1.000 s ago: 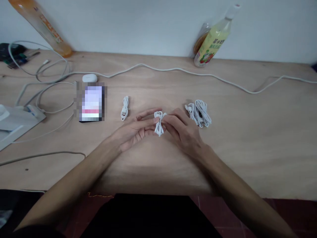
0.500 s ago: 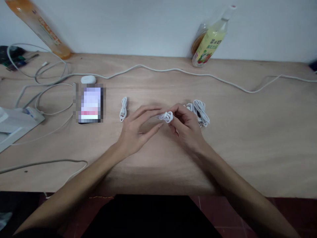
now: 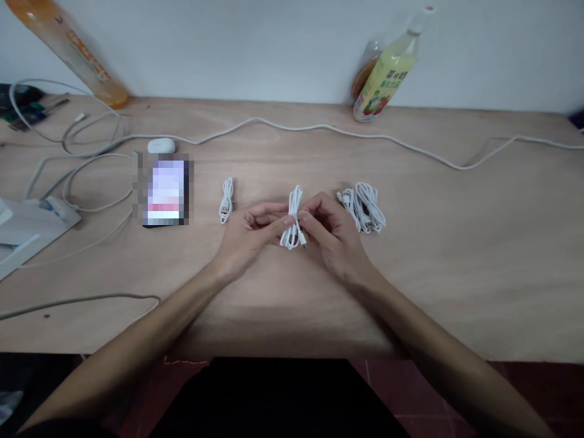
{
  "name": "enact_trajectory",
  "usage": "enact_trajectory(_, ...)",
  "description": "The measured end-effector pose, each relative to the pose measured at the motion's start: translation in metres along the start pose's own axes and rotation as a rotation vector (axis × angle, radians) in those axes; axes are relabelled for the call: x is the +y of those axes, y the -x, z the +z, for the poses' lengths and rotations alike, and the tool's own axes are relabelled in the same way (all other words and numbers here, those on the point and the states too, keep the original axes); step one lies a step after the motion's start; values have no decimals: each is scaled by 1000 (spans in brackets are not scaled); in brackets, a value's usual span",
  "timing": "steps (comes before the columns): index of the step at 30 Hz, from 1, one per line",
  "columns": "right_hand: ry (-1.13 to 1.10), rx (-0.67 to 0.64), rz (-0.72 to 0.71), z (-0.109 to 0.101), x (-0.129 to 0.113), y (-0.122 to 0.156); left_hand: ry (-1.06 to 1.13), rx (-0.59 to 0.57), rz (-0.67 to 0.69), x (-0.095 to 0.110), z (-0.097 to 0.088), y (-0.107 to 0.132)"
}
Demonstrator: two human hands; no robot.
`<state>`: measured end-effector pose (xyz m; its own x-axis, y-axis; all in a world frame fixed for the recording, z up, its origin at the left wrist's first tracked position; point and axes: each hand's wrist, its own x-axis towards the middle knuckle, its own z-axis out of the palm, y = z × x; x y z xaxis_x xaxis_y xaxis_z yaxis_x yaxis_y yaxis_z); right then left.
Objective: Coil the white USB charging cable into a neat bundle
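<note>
Both of my hands meet at the middle of the wooden table [image 3: 456, 255]. My left hand [image 3: 249, 234] and my right hand [image 3: 331, 234] pinch a small coiled white cable [image 3: 294, 218] between their fingertips; it stands roughly upright. A finished-looking coiled white cable [image 3: 227, 199] lies to the left of my hands. A looser bundle of white cables [image 3: 365, 208] lies to the right, just beyond my right hand.
A phone [image 3: 164, 191] and a white earbud case [image 3: 161, 146] lie at the left. A long white cord [image 3: 319, 128] crosses the table's back. A yellow drink bottle [image 3: 385, 73] and an orange bottle [image 3: 77, 55] lean on the wall. Loose cords and a power strip [image 3: 41, 213] sit far left.
My right hand had lifted the coil alone while my left hand opened. Now both hands pinch it again, and the coil stands stretched upright.
</note>
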<state>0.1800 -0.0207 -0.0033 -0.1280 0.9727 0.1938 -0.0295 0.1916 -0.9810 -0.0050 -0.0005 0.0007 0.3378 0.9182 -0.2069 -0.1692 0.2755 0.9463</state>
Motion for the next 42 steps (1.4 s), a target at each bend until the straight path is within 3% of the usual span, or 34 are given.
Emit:
enact_trajectory(5, 261, 6, -138, -3, -1, 2, 201, -73, -137, 0, 1, 1)
enact_trajectory(11, 448, 14, -276, -10, 0, 1, 256, -145, -163, 1, 2, 0)
enact_trajectory(21, 280, 40, -99, -4, 0, 2, 131, -36, -24, 0, 1, -2)
enact_trajectory(28, 286, -67, -78, -8, -2, 0, -58, 48, 101, 7, 6, 5)
enact_trajectory(32, 142, -84, 12, -7, -3, -1, -108, -1, 159, 6, 4, 6)
enact_trajectory(34, 25, -84, 103, -6, -2, -1, -208, -25, 251, 4, 2, 6)
enact_trajectory(39, -240, -63, 344, -5, -1, -2, -645, -35, 671, -2, -8, 5)
enact_trajectory(42, -309, -68, 436, -5, -2, -2, -774, -9, 806, -6, -14, 5)
